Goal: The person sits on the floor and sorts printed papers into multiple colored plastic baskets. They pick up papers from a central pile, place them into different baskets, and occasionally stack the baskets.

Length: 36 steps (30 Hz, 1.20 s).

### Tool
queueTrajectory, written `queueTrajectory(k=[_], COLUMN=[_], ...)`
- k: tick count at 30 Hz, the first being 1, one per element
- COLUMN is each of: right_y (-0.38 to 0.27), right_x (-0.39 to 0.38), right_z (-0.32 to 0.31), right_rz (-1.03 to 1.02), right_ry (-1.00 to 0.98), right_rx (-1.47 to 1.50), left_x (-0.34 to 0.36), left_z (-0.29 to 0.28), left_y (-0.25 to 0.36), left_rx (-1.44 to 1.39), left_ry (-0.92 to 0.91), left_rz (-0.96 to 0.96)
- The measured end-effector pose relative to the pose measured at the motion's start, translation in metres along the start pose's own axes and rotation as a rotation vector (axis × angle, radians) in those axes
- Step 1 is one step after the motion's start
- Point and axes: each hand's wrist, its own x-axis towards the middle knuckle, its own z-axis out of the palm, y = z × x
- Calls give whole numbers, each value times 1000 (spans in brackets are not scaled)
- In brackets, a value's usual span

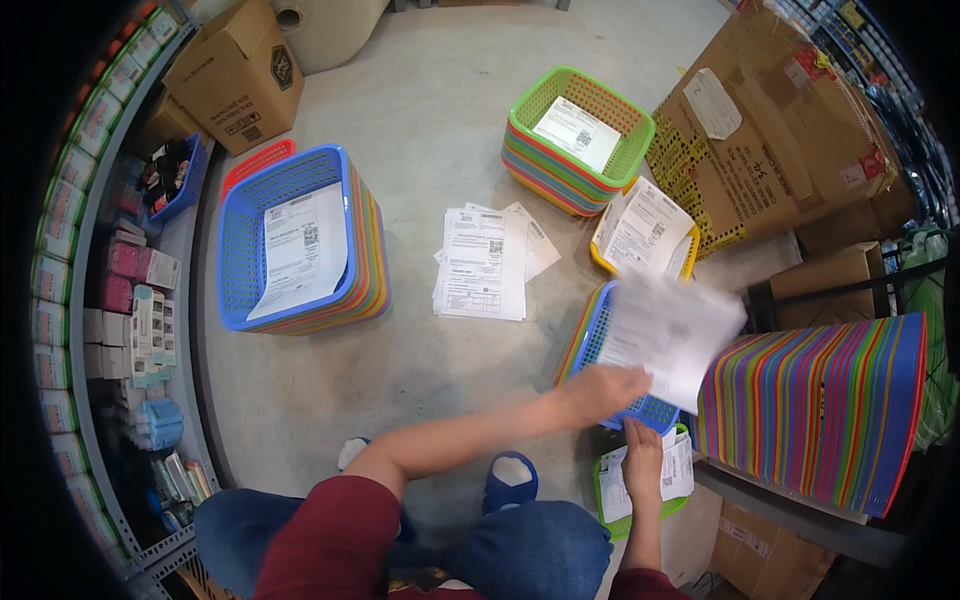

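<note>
My left hand (608,392) is closed on a motion-blurred sheaf of printed papers (668,335), lifted over a blue basket (598,313) atop a short colourful stack at the right. My right hand (643,455) grips that basket's near rim. Just below, a green basket (610,510) holds more papers (675,470). A yellow basket (688,260) with printed sheets (645,225) sits beyond my hands. Loose papers (478,265) lie in a pile on the floor in the middle.
Stacked baskets with sheets stand left (350,220) and at back (630,150). Cardboard boxes (235,75) stand back left, large cartons (775,130) right. A long nested basket stack (810,415) lies along the right. Goods shelves (180,260) line the left.
</note>
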Motion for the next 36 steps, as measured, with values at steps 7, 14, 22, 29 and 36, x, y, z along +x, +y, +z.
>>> queueTrajectory(k=[7, 14, 22, 29, 36], right_y=[31, 3, -35, -78, -138], right_x=[-12, 46, 324, 398, 217], right_z=[12, -72, -66, -1, 140], right_rz=[-142, -354, -486, -375, 42], right_ry=[306, 596, 903, 630, 297], right_rx=[97, -113, -131, -41, 736], left_x=[-2, 15, -78, -141, -152], left_z=[27, -54, -146, -136, -128], left_y=[29, 32, -114, -157, -171], left_rx=[-19, -213, 160, 128, 134], left_ry=[-499, 245, 701, 162, -14], left_rz=[-240, 18, -661, -738, -701])
